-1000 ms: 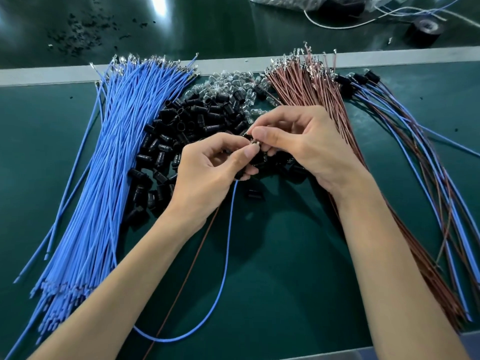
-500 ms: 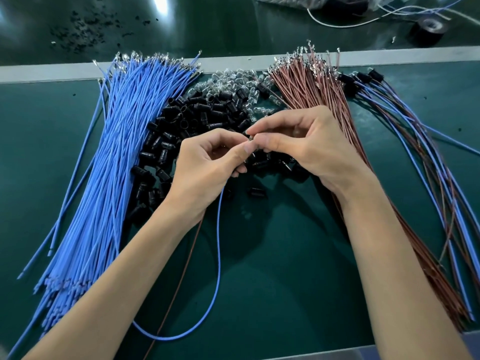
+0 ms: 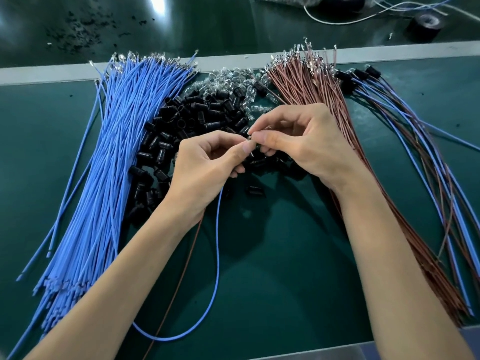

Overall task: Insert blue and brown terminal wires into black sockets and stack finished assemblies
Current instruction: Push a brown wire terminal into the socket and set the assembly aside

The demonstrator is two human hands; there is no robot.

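Left of frame: a thick bundle of blue insulated wires (image 3: 104, 165) lies fanned on the green bench mat (image 3: 285, 268), metal terminals towards the top edge.

Just right of it is a heap of black cylindrical plastic sockets (image 3: 187, 118). Small clear glass bulbs (image 3: 233, 79) are scattered along its upper side.

Centre: your left hand (image 3: 205, 167) is raised over the lower right edge of the socket heap. Its thumb and forefinger are pinched together and the other fingers are curled under. One loose blue wire (image 3: 217, 255) and one loose brown wire (image 3: 181, 276) emerge from beneath this hand. The blue one loops down to the bottom of the frame. The brown one runs straight towards the bottom edge.

Your right hand (image 3: 304, 141) meets the left fingertip to fingertip. Its thumb and forefinger are closed on a small part (image 3: 249, 138). Your fingers hide most of it, so whether it is a socket cannot be told.

A single black socket (image 3: 254, 190) lies apart on the mat, below and between both hands.

Right of centre: a bundle of brown insulated wires (image 3: 324, 100) runs under your right forearm.

Far right: finished blue-and-brown assemblies (image 3: 415, 152) are stacked beside that bundle, their black sockets at the upper end.

Upper right corner: a black tape roll (image 3: 426, 23).
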